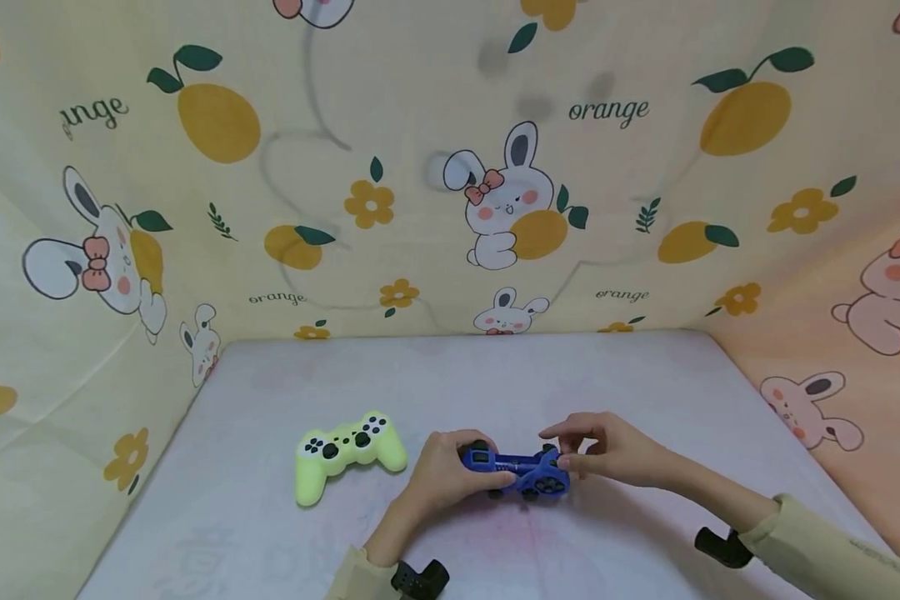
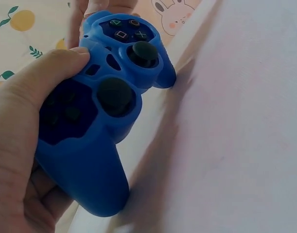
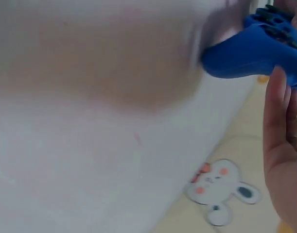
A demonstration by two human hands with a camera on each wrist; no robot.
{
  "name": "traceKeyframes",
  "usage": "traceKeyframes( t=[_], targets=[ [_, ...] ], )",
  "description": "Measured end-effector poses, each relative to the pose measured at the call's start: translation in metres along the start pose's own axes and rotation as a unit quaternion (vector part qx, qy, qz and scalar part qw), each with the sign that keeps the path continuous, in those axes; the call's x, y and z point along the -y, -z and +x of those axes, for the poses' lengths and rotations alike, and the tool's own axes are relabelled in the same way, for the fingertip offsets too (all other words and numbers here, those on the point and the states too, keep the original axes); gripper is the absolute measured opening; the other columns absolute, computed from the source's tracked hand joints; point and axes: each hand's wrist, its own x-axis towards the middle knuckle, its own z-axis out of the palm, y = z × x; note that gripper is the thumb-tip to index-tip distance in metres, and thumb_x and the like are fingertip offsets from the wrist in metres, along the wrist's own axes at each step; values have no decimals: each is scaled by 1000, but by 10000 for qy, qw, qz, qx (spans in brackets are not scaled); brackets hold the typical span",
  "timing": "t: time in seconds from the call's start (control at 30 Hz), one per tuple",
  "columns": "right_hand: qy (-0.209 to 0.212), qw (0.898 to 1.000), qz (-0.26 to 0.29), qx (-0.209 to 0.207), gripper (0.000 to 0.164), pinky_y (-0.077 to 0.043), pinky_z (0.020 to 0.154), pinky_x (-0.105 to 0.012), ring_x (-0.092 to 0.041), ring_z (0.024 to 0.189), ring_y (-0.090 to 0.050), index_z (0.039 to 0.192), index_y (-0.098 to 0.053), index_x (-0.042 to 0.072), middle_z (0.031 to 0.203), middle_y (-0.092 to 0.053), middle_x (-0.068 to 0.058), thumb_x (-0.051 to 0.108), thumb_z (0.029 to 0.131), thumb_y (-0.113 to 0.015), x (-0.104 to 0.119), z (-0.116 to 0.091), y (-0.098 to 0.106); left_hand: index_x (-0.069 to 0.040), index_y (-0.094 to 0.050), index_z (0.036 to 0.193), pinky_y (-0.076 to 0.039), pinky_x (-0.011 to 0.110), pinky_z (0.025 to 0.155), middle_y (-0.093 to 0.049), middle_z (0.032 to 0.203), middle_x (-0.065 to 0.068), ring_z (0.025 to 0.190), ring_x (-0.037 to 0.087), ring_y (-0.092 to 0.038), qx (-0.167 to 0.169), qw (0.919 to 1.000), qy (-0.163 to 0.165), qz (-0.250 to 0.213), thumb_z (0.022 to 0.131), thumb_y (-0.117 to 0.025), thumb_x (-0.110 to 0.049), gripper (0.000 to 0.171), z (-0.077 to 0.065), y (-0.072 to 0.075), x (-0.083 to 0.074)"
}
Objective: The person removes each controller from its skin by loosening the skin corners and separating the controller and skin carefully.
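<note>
A blue game controller [image 1: 523, 463] is tilted up on edge close over the white tabletop, its sticks and buttons facing back toward the person. My left hand [image 1: 444, 471] grips its left side, thumb across the front face near the middle and fingers behind, as the left wrist view shows. At the other end, my right hand [image 1: 617, 450] has its thumb against the right side and a forefinger reaching over the far edge. In the right wrist view a fingertip [image 3: 277, 75] meets the blue shell. The controller's back is largely hidden.
A pale yellow-green game controller [image 1: 348, 451] lies face up on the tabletop [image 1: 450, 375], left of the hands. Printed fabric walls [image 1: 420, 108] with rabbits and oranges enclose the back and sides. Black wrist cameras [image 1: 723, 547] sit on both sleeves.
</note>
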Motion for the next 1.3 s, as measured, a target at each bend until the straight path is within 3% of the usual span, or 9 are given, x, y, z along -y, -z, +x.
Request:
traceKeyframes(
  t=[0.13,0.3,0.4,0.57,0.67,0.83,0.97,1.1,1.3],
  targets=[
    [428,9957,-810,-92,23,-53,57,-30,-14,78,-57,116,-72,14,94,-64,-1,13,93,-70,7,1,-2,-26,-70,90,-51,26,67,-67,85,-13,78,8,-62,53,9999,45,-76,71,-84,-53,36,-2,0,0],
    [709,9912,-1120,-14,14,-51,53,-28,-10,75,-56,106,-75,16,86,-61,6,14,92,-72,11,7,-3,-26,-70,90,-51,26,66,-67,84,-13,76,8,-62,84,9999,8,-126,71,-85,-52,35,-4,0,0],
    [439,9934,-1030,254,9,-51,48,-30,-8,71,-55,101,-72,17,81,-57,7,15,92,-72,15,11,-3,-26,-70,89,-51,26,65,-67,84,-13,75,8,-62,67,9999,-43,-108,71,-85,-52,35,-4,-1,0],
    [-542,9927,-581,902,9,-54,48,-41,-13,62,-60,96,-64,12,75,-54,3,13,91,-71,26,19,2,-26,-71,89,-50,25,64,-67,83,-15,75,7,-62,31,9998,-191,-65,71,-86,-49,34,-4,-3,-1],
    [-750,9904,-485,1056,9,-55,52,-41,-18,61,-62,94,-64,10,73,-55,0,11,90,-72,28,21,5,-26,-71,90,-50,25,65,-67,83,-15,75,6,-61,46,9997,-229,-60,71,-86,-50,34,-3,-4,-1],
    [-684,9886,-525,1237,10,-55,51,-39,-12,63,-60,93,-64,12,73,-55,2,14,90,-73,28,24,9,-26,-71,89,-50,25,65,-67,84,-16,75,6,-62,69,9997,-237,-57,70,-85,-51,34,-3,-3,-1],
    [-494,9841,-931,1429,11,-51,46,-30,-4,60,-53,89,-64,18,69,-52,8,21,89,-75,27,30,13,-27,-72,90,-51,25,66,-67,86,-17,77,6,-62,74,9993,-368,0,70,-86,-52,36,-2,0,-1],
    [-323,9797,-1209,1565,13,-44,53,-22,-2,64,-48,86,-63,20,70,-49,13,25,90,-74,24,34,17,-27,-72,92,-51,25,67,-67,87,-18,77,5,-62,112,9989,-448,48,70,-85,-53,36,-1,2,-2],
    [-117,9797,-1087,1678,13,-39,58,-21,0,66,-45,86,-61,18,73,-47,15,23,95,-67,17,30,18,-27,-72,92,-52,25,68,-68,88,-17,79,5,-63,145,9991,-388,15,70,-85,-53,36,-2,2,-1]
  ],
)
